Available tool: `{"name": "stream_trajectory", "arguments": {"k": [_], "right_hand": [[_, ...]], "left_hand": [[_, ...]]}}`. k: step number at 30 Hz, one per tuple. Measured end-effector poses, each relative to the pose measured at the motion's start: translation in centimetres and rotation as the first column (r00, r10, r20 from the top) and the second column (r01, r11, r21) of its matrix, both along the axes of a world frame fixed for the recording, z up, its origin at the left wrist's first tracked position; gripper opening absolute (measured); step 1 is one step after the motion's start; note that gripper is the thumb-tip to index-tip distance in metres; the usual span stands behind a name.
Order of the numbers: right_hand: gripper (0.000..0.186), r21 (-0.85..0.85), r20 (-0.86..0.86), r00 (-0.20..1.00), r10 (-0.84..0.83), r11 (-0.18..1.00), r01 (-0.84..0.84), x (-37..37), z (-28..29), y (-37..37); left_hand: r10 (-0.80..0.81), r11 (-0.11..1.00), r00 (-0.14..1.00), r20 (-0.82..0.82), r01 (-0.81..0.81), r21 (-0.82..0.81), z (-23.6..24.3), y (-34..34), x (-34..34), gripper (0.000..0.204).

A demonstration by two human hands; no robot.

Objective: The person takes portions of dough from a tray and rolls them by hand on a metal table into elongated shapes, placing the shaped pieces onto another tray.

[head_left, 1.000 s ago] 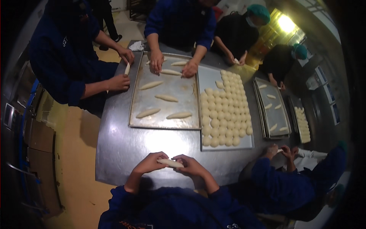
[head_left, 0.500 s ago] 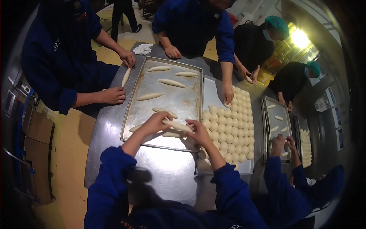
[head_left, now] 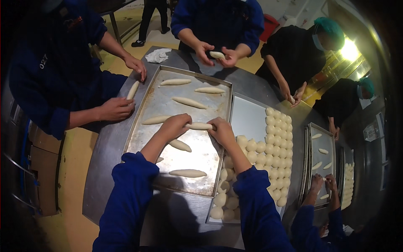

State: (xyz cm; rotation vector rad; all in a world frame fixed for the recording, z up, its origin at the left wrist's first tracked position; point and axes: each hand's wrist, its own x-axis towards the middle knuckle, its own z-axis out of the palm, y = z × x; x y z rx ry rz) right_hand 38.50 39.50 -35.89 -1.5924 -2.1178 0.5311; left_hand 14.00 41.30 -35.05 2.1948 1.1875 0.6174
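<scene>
The metal table (head_left: 105, 176) supports a dark-rimmed baking tray (head_left: 204, 153), a pale tray (head_left: 248, 114) alongside, stacked trays (head_left: 321, 142) farther right, and a crumpled white cloth (head_left: 158, 55) beyond the baking tray's far-left corner.

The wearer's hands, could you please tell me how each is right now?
Left hand: holding one end of a dough roll.
Right hand: holding its other end.

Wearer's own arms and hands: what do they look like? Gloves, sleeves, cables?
Left hand and right hand are bare, no gloves. Left sleeve and right sleeve are dark blue, loose and wrinkled, ending short of the wrists. No cables, watch or markings visible on either arm.
</scene>
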Motion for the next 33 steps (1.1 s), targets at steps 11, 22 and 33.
{"name": "stream_trajectory", "arguments": {"k": [11,22,33], "right_hand": [[0.021,0.035,0.193,0.98,0.043,0.998,-0.051,1.8,0.5,1.2],[0.018,0.156,0.196,0.979,-0.056,0.987,0.025,2.5,-0.3,0.5],[0.043,0.323,0.046,0.956,-0.289,0.91,0.26,-2.1,2.9,-10.4]], "left_hand": [[-0.011,0.998,0.999,0.035,0.009,0.062,-0.1,1.3,-1.2,0.018],[0.035,0.931,0.989,-0.141,0.019,0.364,-2.0,0.5,-1.6,0.009],[0.156,0.956,0.988,-0.016,-0.147,0.254,4.1,-13.3,-4.5,0.045]]}}
